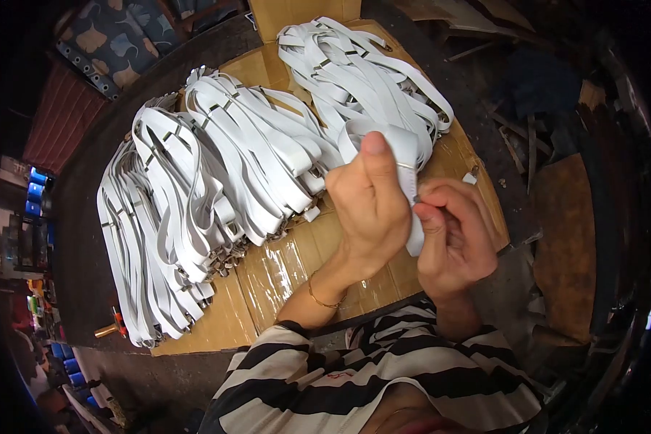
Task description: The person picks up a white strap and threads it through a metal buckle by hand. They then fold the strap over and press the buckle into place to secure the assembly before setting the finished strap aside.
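Observation:
White straps, which look like lanyards with metal clips, lie in several bundles on a flattened cardboard sheet (246,289). One white lanyard (408,155) is looped over my left hand (369,206), whose fingers are closed around it with the thumb pointing up. Its flat band runs down between my two hands. My right hand (456,239) pinches the band's edge between thumb and fingertips, at a small dark spot too small to name. Beyond my hands lies a lanyard bundle (347,65), and another bundle (257,152) sits to their left.
Two more lanyard bundles, the left one (134,246) and its neighbour (177,188), lie along the dark table (79,246). A red-and-brass tool (112,327) rests by the near left edge. Patterned fabric (108,43) is at the back left; brown sheets (568,246) stand right.

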Demonstrator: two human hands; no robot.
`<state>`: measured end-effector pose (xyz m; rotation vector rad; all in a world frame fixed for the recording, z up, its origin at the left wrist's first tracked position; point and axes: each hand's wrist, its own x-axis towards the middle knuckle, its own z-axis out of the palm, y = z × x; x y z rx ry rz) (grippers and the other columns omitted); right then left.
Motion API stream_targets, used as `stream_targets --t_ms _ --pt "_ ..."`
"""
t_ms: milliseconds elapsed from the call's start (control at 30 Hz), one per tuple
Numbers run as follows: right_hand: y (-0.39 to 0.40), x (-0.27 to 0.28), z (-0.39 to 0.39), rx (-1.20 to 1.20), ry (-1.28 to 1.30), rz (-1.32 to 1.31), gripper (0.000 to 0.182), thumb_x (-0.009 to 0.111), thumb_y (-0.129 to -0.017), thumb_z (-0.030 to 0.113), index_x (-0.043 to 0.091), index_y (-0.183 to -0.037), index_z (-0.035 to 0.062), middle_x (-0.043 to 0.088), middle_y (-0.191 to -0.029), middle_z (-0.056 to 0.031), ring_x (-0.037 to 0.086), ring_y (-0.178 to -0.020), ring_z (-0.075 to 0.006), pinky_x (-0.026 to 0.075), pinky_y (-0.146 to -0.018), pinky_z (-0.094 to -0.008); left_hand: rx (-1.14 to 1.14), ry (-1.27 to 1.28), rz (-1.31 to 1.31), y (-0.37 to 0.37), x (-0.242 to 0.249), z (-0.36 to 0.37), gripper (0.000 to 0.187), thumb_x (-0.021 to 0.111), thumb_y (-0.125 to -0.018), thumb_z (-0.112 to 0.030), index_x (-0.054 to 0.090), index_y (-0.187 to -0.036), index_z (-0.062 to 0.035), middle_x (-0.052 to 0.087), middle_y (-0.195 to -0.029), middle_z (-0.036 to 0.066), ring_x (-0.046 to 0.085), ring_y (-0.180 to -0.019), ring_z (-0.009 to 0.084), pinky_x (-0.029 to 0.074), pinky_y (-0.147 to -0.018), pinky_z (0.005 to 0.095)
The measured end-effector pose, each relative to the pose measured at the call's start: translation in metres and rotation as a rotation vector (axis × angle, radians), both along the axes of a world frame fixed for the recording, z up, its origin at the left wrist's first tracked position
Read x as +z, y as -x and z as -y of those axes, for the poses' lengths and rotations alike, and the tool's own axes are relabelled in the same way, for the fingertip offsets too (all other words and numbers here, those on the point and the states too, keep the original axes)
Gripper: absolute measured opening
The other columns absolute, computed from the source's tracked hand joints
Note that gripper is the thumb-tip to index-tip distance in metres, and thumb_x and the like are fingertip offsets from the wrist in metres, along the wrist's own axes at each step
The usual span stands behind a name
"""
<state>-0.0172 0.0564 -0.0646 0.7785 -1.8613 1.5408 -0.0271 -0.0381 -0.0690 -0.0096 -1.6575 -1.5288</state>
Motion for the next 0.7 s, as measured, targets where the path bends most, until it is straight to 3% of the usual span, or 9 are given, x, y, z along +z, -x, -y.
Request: stream_targets --t_ms 133,200,433,533,633,700 --pt "0.003 0.001 0.006 0.01 0.086 -0.012 0.009 0.065 -0.078 -0.009 0.06 -0.086 -0.0087 0.062 -0.078 -0.015 0.062 -0.069 -0.0237 0.05 -0.062 -0.0294 -0.02 -0.069 0.018 -0.003 0.004 0.001 0.048 0.037 -0.102 -0.021 0.052 -0.063 0.002 0.043 -0.045 0.011 0.042 -0.037 0.0209 0.032 -0.04 0.0345" --pt "0.011 0.006 0.009 0.015 0.109 -0.021 0.01 0.065 -0.078 -0.009 0.061 -0.087 -0.0085 0.062 -0.078 -0.0141 0.062 -0.069 -0.0228 0.049 -0.061 -0.0287 -0.039 0.024 0.086 -0.008 0.004 0.001 0.057 0.031 -0.104 -0.036 0.054 -0.067 0.0013 0.045 -0.055 -0.003 0.035 -0.053 0.0056 0.027 -0.047 0.0251" --pt "0.008 0.003 0.008 0.073 0.094 -0.004 0.01 0.066 -0.077 -0.009 0.06 -0.085 -0.0084 0.061 -0.078 -0.0142 0.06 -0.068 -0.0222 0.049 -0.06 -0.0275 -0.043 -0.093 0.081 -0.005 0.003 0.003 0.057 0.031 -0.104 -0.037 0.049 -0.064 -0.0012 0.044 -0.056 -0.003 0.035 -0.054 0.0061 0.026 -0.047 0.0253" --pt "0.0 0.002 0.003 0.086 0.112 0.088 0.011 0.066 -0.076 -0.01 0.06 -0.085 -0.0088 0.062 -0.078 -0.015 0.06 -0.069 -0.0224 0.049 -0.06 -0.0274 -0.057 -0.049 0.032 -0.004 0.003 0.005 0.053 0.033 -0.104 -0.027 0.049 -0.062 0.001 0.041 -0.046 0.006 0.036 -0.041 0.0136 0.03 -0.042 0.0314" --pt "-0.001 0.003 -0.003 0.127 0.078 0.061 0.011 0.065 -0.076 -0.011 0.06 -0.085 -0.0087 0.062 -0.078 -0.0149 0.06 -0.069 -0.0222 0.049 -0.06 -0.0275 -0.18 -0.184 0.099 -0.005 0.008 0.003 0.056 0.032 -0.104 -0.031 0.046 -0.061 0.0011 0.04 -0.047 0.003 0.036 -0.047 0.0093 0.029 -0.044 0.0298" --pt "-0.002 0.002 -0.002 0.12 0.085 0.062 0.011 0.066 -0.076 -0.01 0.06 -0.085 -0.0086 0.062 -0.079 -0.015 0.06 -0.069 -0.0223 0.049 -0.06 -0.0276 -0.259 -0.243 0.169 -0.009 0.013 0.004 0.058 0.031 -0.104 -0.04 0.058 -0.07 -0.0004 0.052 -0.062 -0.002 0.037 -0.056 0.0053 0.03 -0.05 0.0222"
